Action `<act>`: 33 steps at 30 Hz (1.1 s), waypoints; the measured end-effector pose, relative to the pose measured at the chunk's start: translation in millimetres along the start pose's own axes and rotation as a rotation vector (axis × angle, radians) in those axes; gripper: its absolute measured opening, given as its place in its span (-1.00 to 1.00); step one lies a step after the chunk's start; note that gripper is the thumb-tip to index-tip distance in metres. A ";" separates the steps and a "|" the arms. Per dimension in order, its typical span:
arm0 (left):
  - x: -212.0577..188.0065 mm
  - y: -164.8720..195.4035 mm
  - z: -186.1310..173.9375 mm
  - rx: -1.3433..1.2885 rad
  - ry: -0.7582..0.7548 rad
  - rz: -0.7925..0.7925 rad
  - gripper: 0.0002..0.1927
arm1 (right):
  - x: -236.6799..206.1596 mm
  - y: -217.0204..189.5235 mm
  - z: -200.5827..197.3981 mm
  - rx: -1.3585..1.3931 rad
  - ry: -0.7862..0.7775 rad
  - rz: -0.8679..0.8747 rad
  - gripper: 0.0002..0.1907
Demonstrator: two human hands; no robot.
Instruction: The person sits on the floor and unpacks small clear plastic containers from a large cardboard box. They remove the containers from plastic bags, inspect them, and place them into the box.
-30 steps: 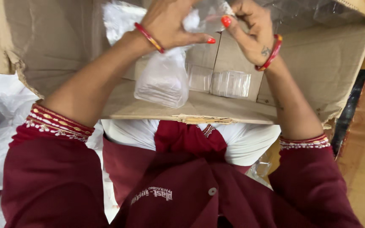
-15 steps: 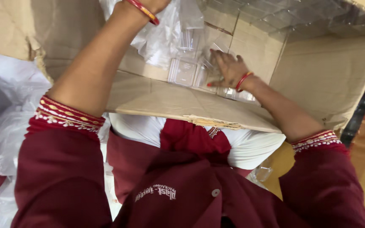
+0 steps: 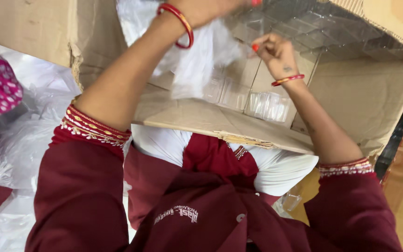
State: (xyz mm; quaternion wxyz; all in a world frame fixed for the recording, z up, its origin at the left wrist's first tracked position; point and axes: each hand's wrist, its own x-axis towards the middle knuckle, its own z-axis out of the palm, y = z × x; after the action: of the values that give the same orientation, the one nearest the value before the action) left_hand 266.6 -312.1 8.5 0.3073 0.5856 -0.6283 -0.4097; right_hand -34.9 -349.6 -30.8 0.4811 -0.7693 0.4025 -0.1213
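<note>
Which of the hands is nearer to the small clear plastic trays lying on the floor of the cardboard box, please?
Right. The right hand hangs just above the clear trays in the box. The left hand is raised higher, at the frame's top edge, gripping a white plastic bag.

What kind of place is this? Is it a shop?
More likely a packing workroom than a shop. The hands work inside a big cardboard box holding clear plastic trays, and heaps of plastic bags lie beside it.
</note>
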 end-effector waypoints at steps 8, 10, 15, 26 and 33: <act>2.0 -5.0 11.7 0.055 0.096 -0.038 0.12 | 16.3 -33.3 34.1 0.820 0.138 -0.003 -0.62; 1.9 -11.7 5.1 -0.047 0.100 -0.049 0.10 | 50.6 -11.9 42.8 0.679 0.247 0.359 -0.52; 6.6 -37.1 -6.4 -0.322 -0.055 -0.163 0.03 | 73.6 10.4 88.6 -0.712 0.129 -0.192 -0.50; 13.6 -68.3 31.6 -1.000 -0.231 -0.080 -0.11 | -1.7 -48.1 -24.9 1.071 0.035 0.223 -0.24; 29.1 -46.3 66.9 -1.018 -0.290 0.409 -0.18 | -45.7 -89.2 -30.5 0.979 0.020 -0.145 -0.12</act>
State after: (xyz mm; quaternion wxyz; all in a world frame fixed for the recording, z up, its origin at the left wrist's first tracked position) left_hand 227.5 -329.5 -66.6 0.5347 0.1677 -0.4881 -0.6692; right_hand -37.2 -316.5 68.6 0.7725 -0.4779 0.2484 -0.3364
